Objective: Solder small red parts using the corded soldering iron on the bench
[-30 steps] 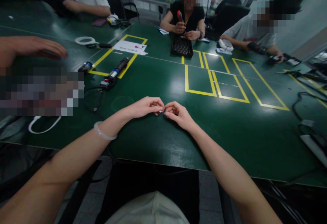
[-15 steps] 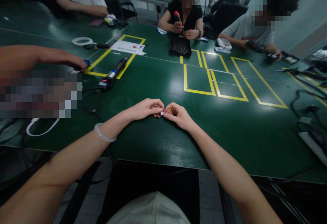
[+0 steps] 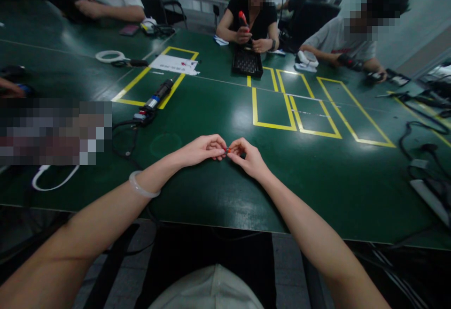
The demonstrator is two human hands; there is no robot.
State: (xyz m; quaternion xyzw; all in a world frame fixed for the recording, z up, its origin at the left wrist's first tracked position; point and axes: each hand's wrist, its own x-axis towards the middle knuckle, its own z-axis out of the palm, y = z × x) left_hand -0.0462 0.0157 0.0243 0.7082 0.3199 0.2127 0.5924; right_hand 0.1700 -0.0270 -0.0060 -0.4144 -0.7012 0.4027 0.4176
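Green table (image 3: 317, 182) in a shared workroom. Near frame centre, the left hand (image 3: 203, 150) and right hand (image 3: 249, 158) pinch between them a tiny red-and-orange piece (image 3: 227, 150), too small to identify. Step in hand: apparently fine two-handed handling; the next move calls for steady fingers.

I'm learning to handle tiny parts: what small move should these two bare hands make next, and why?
Perhaps ease the bare right hand back slightly, with the bare left hand pinching the tiny red-and-orange piece: the two hands nearly meet around it and hide much of it, so its shape can't be made out.
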